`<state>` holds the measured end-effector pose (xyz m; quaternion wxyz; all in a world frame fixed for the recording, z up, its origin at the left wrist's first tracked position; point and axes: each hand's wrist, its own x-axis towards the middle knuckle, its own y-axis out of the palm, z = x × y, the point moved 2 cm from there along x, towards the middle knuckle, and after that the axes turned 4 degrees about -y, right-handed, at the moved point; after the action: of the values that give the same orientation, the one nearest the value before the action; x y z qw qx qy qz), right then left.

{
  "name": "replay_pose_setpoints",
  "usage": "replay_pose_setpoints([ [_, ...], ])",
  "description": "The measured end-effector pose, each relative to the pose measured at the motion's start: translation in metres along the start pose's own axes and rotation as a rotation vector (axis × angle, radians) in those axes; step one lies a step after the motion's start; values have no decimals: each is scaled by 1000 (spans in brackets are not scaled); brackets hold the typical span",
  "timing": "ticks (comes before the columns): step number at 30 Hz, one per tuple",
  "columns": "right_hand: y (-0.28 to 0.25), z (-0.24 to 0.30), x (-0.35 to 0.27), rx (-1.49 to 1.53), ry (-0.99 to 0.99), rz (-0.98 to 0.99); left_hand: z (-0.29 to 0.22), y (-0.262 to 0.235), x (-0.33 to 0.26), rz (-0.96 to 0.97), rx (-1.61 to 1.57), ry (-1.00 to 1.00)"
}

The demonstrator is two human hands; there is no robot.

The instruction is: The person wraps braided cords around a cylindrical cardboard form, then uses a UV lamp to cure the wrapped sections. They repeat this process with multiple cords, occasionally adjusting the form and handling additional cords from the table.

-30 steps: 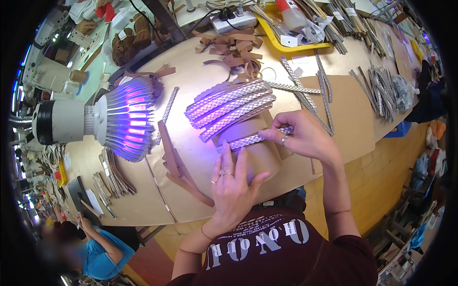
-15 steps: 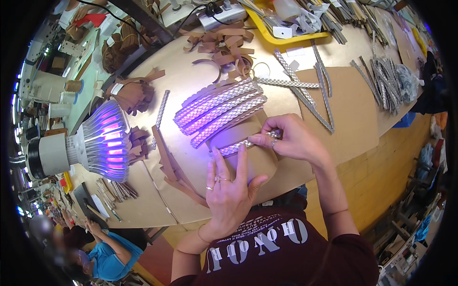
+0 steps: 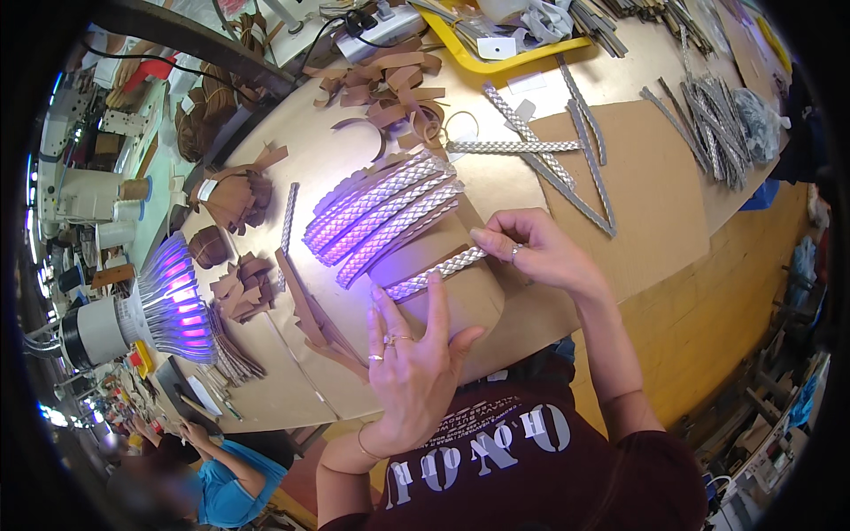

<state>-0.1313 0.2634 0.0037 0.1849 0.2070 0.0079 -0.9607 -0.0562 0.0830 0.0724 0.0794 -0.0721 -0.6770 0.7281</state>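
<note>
Maroon printed T-shirt, rings on both hands, thin bracelet.

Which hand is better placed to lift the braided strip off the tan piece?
Probably the right hand: its fingertips already pinch one end of the braided strip. The left hand only lies flat, fingertips pressing near the other end on the tan piece.

A silver braided strip (image 3: 436, 273) lies flat on brown card (image 3: 469, 301).

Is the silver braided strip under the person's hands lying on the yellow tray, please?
No, the silver braided strip lies on a brown leather piece on the table, far from the yellow tray.
</note>
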Motion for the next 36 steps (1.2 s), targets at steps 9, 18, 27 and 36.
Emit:
replay_pose_setpoints([
  [9, 7, -10, 8, -92, -36, -50, -5, -9, 4, 83, 104, 68],
  [18, 6, -5, 7, -152, -44, -91, -7, -11, 8, 146, 101, 64],
  [27, 20, -21, 7, -127, -49, -170, -7, -12, 8, 99, 97, 76],
  [36, 38, -23, 4, -310, -72, -349, -6, -4, 6, 34, 146, 132],
])
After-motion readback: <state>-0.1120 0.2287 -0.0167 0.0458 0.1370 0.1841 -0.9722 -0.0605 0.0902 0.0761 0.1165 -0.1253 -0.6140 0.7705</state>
